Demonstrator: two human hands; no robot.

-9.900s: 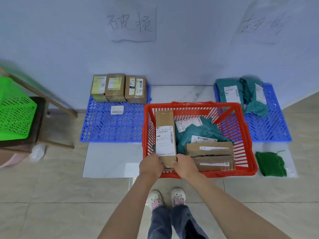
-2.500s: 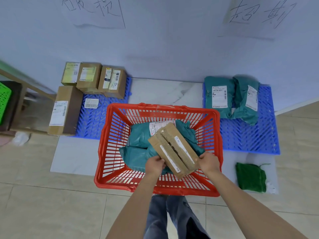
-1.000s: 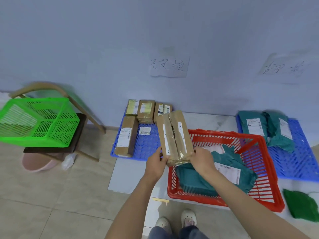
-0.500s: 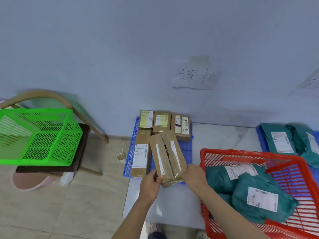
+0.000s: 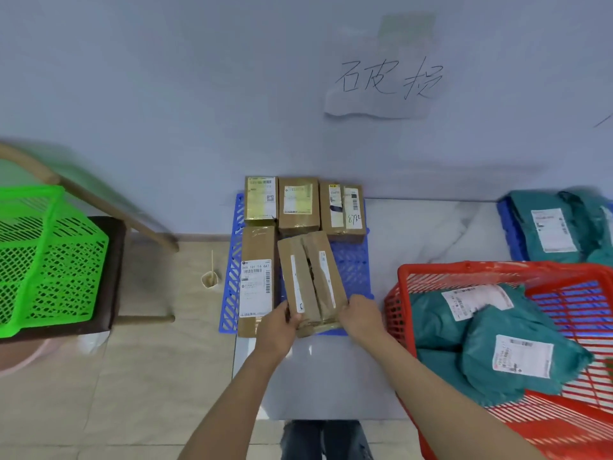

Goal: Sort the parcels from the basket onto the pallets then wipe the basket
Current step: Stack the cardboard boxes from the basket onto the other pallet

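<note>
A torn brown cardboard parcel (image 5: 310, 277) lies over the left blue pallet (image 5: 353, 267), tilted slightly. My left hand (image 5: 277, 330) grips its near left corner and my right hand (image 5: 360, 315) grips its near right corner. Beside it on the pallet lies a long brown box (image 5: 257, 277), with three smaller boxes (image 5: 298, 202) in a row against the wall. The red basket (image 5: 464, 272) at right holds several teal bag parcels (image 5: 497, 346). A second blue pallet (image 5: 510, 227) at far right carries more teal bags (image 5: 550, 227).
A green basket (image 5: 43, 260) sits on a dark stool (image 5: 114, 270) at left. A small paper cup with a stick (image 5: 209, 279) stands on the floor beside the left pallet. A handwritten paper sign (image 5: 384, 78) is stuck to the wall above the boxes.
Both hands carried the torn brown parcel out of the red basket, leftward, and lowered it over the left pallet next to the long box. The view swung left with it.
</note>
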